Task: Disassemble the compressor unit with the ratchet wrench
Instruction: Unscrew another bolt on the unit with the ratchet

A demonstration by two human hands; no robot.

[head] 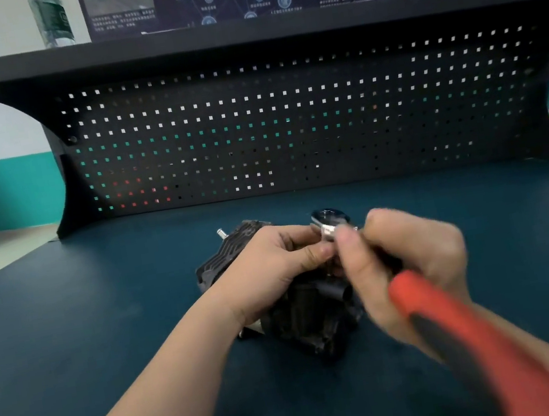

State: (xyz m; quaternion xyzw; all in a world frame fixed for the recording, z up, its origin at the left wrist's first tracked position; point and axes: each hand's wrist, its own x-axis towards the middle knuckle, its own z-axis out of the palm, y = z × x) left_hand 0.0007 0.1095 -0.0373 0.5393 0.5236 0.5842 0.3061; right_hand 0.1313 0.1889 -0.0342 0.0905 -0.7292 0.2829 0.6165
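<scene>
The black finned compressor unit (226,255) lies on the blue bench top (107,342) at the centre, with a short metal stub at its far left corner. My left hand (275,265) sits over its top, fingers curled and pinching near the chrome socket under the ratchet head. My right hand (408,265) grips the ratchet wrench (465,332) by its shaft; the red and black handle runs toward the lower right and is blurred. The chrome ratchet head (328,219) sits above the unit between my two hands. The fastener under it is hidden.
A dark pegboard back panel (288,123) with a shelf on top rises behind the bench. A plastic bottle (52,20) stands on that shelf at the left. A poster hangs on the wall behind. Open blue bench surface lies on both sides of the unit.
</scene>
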